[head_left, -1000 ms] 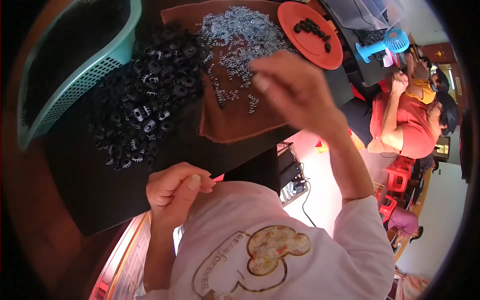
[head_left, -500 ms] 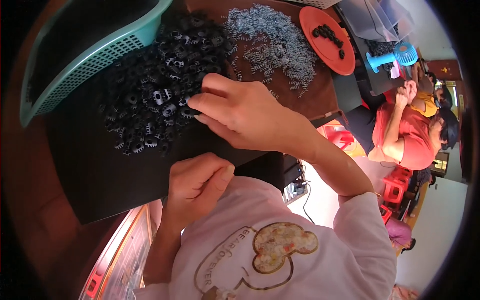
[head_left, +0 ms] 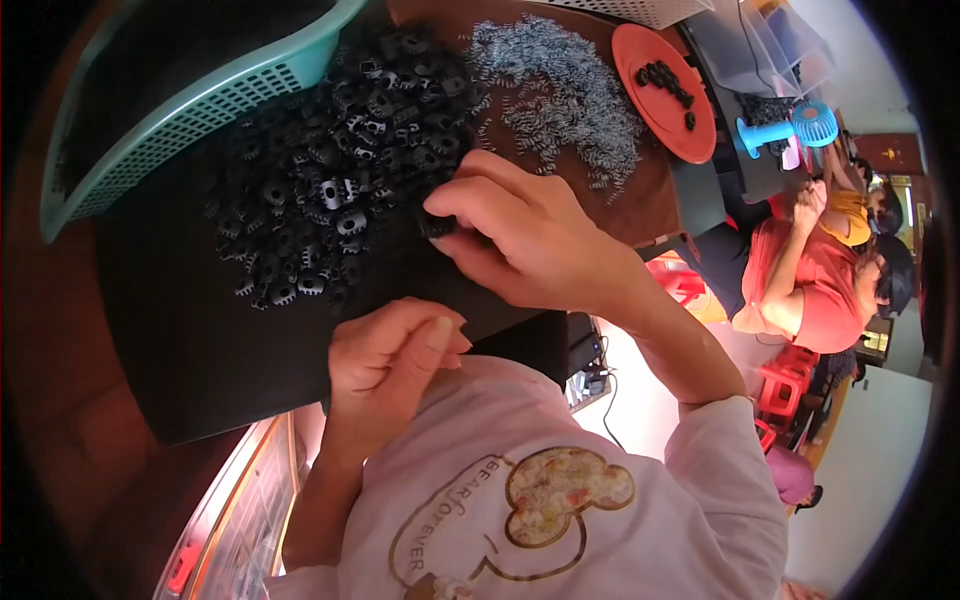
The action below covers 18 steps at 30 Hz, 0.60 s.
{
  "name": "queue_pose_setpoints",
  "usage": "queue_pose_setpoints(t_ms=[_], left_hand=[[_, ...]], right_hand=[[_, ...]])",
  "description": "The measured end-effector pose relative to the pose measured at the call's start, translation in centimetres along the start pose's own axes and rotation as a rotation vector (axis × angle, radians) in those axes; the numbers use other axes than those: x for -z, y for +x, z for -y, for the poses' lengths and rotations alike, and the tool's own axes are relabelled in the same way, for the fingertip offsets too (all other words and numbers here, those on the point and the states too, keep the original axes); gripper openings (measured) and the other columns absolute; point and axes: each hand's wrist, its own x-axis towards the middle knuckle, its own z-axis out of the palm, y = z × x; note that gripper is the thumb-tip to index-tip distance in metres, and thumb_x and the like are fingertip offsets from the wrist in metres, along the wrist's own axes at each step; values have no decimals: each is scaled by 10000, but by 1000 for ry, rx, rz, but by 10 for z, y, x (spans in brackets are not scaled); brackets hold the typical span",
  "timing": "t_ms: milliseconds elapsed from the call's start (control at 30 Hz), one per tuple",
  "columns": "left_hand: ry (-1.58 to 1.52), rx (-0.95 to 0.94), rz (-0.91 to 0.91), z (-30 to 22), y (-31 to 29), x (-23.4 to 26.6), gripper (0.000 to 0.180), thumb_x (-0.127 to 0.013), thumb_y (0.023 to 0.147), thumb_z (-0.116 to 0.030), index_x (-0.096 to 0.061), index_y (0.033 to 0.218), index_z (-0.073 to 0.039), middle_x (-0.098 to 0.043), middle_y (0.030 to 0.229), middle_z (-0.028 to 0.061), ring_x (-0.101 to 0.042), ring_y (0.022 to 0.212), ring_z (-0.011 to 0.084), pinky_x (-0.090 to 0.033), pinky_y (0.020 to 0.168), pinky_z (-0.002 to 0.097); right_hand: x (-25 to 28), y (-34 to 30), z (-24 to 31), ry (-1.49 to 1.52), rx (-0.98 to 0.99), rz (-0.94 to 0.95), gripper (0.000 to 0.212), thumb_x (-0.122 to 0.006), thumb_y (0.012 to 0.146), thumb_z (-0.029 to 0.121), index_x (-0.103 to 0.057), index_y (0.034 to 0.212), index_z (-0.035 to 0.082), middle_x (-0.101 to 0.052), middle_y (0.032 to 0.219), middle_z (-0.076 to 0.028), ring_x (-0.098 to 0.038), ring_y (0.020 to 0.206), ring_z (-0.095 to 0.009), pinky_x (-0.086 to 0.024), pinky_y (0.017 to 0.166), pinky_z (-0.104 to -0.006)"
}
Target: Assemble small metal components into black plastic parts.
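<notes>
1. The right hand (head_left: 530,238) pinches a small black piece (head_left: 436,226) between thumb and fingers, just beside the black heap (head_left: 310,190); a light fingertip grip should leave its edges free.
2. The left hand (head_left: 388,355) has its fingers curled in, thumb over them (whether anything is inside, I cannot tell); a steady hold near the table (head_left: 200,370) edge would help.
3. Best turn the piece clear of the heap, with the wrist off the springs (head_left: 560,95), which would likely scatter.
</notes>
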Motion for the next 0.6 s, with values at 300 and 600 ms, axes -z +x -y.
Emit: queue_pose_setpoints(t_ms=[300,600], left_hand=[[-207,-25,-81,-4,10,-11,294,-449,1035,-155,-581,1179,65,-667,912,88,-627,762,124,-536,718,279],[-255,-61,-156,-1,9,-13,288,-552,987,-247,-600,1014,36,-657,778,120,-591,617,148,-491,583,266]], right_hand=[[7,-18,27,213,9,-68,253,-675,782,120,-595,1006,35,-514,803,-76,-586,630,-259,-491,474,-365],[24,-47,4,22,109,-166,274,-740,768,93,-630,1007,20,-568,778,-61,-585,659,-222,-448,440,-318]])
